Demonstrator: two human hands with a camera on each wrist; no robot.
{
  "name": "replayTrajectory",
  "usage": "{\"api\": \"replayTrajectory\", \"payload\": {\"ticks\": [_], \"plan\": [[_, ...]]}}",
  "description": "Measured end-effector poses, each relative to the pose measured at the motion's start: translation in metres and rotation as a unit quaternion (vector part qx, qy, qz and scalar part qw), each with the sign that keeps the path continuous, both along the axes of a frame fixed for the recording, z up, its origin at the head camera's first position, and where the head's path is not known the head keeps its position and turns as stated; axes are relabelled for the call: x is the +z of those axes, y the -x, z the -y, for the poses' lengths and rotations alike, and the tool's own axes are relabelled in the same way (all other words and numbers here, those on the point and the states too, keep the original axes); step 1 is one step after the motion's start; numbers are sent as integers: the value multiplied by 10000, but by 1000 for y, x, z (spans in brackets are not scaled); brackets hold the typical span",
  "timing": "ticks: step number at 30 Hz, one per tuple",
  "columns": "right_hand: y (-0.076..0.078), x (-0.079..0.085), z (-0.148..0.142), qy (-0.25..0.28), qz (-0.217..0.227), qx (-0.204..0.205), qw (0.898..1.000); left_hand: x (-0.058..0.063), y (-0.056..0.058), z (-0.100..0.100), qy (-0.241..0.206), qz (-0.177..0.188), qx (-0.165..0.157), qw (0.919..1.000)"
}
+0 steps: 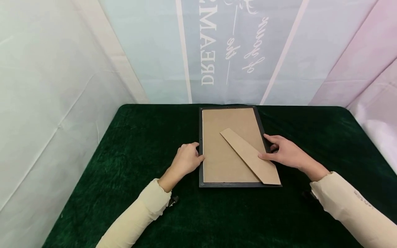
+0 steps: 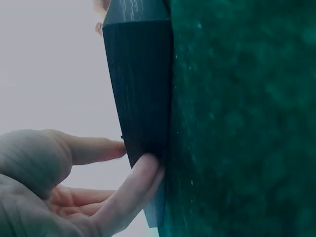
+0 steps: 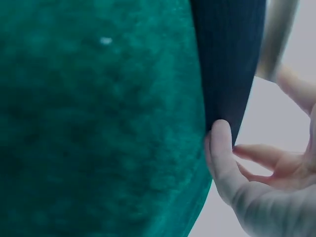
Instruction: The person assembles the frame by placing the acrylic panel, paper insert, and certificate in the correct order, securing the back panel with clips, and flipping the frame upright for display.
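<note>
A dark picture frame [image 1: 238,185] lies with its brown backing board [image 1: 217,158] facing up. Slanting across the board is a flat, tapered easel stand [image 1: 248,153], its wide end over the frame's near right corner. My left hand [image 1: 186,157] grips the frame's left edge; in the left wrist view, the thumb meets the top and a finger [image 2: 138,185] presses the outer side. On the right, my right hand [image 1: 288,151] holds the opposite edge. Its thumb touches the stand, while a fingertip [image 3: 220,133] lies against the frame's outer side in the right wrist view.
Dark green velvety cloth [image 1: 149,137] covers the table beneath the frame. Behind the table's far edge hangs a pale backdrop [image 1: 161,51] with mirrored lettering. White fabric [image 1: 56,86] hangs along the left, pinkish fabric [image 1: 369,69] along the right.
</note>
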State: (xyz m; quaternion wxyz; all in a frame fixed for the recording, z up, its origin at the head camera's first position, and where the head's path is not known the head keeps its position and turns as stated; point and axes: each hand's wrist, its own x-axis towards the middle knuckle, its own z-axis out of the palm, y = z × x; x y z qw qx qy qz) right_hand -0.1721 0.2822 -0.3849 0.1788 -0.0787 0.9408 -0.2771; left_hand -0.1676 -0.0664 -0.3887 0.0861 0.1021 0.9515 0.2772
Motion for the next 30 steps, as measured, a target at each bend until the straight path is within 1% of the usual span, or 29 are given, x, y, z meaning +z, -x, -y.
{"api": "replayTrajectory", "payload": {"ticks": [2,5,7,9,11,13,14,16,18,20,22,26,27,30], "plan": [[3,2,1,-58,16,30,10000,0,1,2,-107,-309,29,9995],[5,6,8,-237,-77,128,9996,0,2,5,-160,-577,49,9982],[1,9,18,-505,-423,276,9974,1,2,7,-107,-543,-27,9985],[-9,10,31,-755,-1078,507,9900,1,2,9,-39,-374,-202,9991],[-23,11,48,-873,-1814,890,9755,2,3,10,53,-220,-446,9987],[-37,11,66,-795,-2358,1374,9587,3,3,11,179,-68,-699,9974],[-44,10,75,-740,-2543,1672,9497,3,3,11,244,-13,-809,9964],[-54,8,91,-597,-2718,2262,9335,3,2,12,390,85,-959,9946],[-61,4,102,-579,-2891,2662,9177,2,1,12,496,173,-1033,9933],[-65,0,110,-576,-3128,2888,9030,2,0,11,528,265,-1044,9928],[-67,-3,113,-585,-3350,3016,8907,2,0,10,541,342,-1030,9926],[-67,-6,116,-701,-3697,3215,8689,3,-1,9,643,387,-1007,9921],[-67,-6,116,-738,-3758,3278,8637,3,-1,9,660,373,-1006,9920],[-66,-6,116,-765,-3885,3402,8529,3,-1,10,671,332,-999,9922]]}}
